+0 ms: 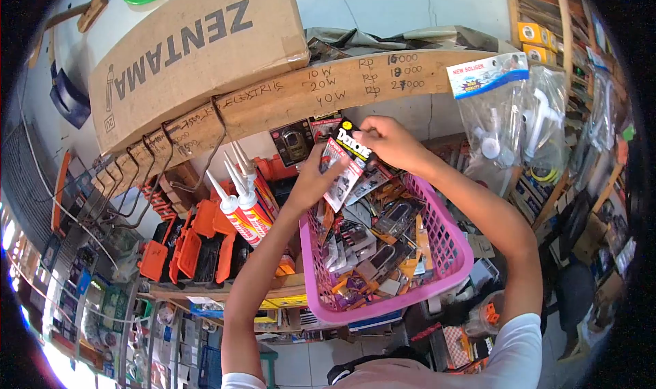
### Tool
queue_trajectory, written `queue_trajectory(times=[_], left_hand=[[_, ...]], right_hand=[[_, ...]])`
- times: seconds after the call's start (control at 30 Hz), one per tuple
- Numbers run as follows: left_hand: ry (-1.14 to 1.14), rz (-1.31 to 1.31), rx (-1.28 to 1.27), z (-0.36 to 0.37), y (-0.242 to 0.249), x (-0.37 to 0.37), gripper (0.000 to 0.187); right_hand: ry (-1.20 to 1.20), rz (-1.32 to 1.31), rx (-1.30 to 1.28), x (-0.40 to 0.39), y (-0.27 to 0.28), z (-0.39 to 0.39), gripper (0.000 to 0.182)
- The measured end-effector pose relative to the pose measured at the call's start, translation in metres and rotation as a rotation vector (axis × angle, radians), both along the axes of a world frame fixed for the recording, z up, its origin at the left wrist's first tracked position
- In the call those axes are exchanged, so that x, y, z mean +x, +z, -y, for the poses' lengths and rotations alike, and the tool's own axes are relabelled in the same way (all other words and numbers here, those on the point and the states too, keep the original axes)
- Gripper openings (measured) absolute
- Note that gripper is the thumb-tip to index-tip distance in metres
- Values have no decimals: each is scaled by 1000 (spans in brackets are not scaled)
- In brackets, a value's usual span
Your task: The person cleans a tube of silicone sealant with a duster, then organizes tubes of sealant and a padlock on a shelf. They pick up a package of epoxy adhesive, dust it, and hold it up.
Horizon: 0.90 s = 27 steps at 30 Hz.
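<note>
Both hands hold a black, red and white Dextone adhesive card pack (339, 163) over the back of a pink plastic basket (316, 297). My left hand (316, 182) grips its left side, fingers curled around the edge. At the upper right, my right hand (391, 141) pinches the pack near its top; part of the fingertips is hidden. Inside the basket lie several carded padlocks (383, 260) and other small packed hardware in a jumble. Behind my left hand, a boxed padlock (292, 143) stands against the wall.
Several sealant tubes (240, 211) with white nozzles stand left of the basket, beside orange-and-black toolboxes (203, 242). Above runs a wooden beam (301, 88) with handwritten prices and metal hooks (160, 153), topped by a cardboard box (198, 54). Bagged faucet parts (488, 126) hang at right.
</note>
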<state>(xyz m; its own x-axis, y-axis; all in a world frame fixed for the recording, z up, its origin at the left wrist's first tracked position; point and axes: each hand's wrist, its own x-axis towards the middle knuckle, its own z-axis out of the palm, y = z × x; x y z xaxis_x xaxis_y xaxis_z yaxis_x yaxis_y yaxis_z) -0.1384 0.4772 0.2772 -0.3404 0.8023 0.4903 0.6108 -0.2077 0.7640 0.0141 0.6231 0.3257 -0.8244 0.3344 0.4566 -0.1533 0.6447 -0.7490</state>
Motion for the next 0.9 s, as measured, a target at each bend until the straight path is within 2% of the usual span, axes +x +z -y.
queue_trajectory(times=[0.07,0.13,0.27,0.33,0.43,0.5,0.53,0.6,0.63,0.67,0.7,0.73,0.77,0.8,0.83,0.87,0.9], left_hand=[[-60,49,-6,19,13,11,57],[-286,-10,-160,35,21,17,50],[-362,-59,-254,64,41,60,55],[-388,-97,-195,74,43,81,55],[-381,-260,-47,99,32,99,49],[-303,-86,-21,135,15,107,51],[-209,29,88,154,0,114,56],[-311,-63,272,181,-27,86,67],[-376,-311,320,205,-48,58,74],[-354,146,486,217,-71,71,82],[-466,288,520,226,-96,54,91],[-483,320,521,227,-98,53,92],[-399,471,449,230,-103,54,90],[-293,614,389,235,-108,56,88],[-232,663,293,235,-106,61,84],[-163,712,210,231,-100,67,79],[-102,772,137,227,-95,71,74]], right_hand=[[15,-111,-32,28,-3,7,20],[-28,-159,-49,55,-6,15,20],[-80,-273,-87,100,-5,43,18],[-24,-316,-100,128,-2,67,12],[-256,-438,-43,191,-8,115,20],[-459,-645,32,232,-34,132,32],[-576,-785,36,246,-51,143,27],[-871,-960,-101,279,-106,153,20],[-1007,-940,-138,288,-137,157,16],[-1133,-917,-174,296,-173,161,14],[-1247,-701,-106,302,-214,162,14],[-1339,-483,-39,307,-261,164,15],[-1173,-301,-493,311,-310,177,20],[-1177,-74,-346,322,-400,172,26],[-1059,-147,-793,299,-400,208,32],[-974,383,-554,313,-466,207,54],[-909,412,-947,312,-483,209,64]])
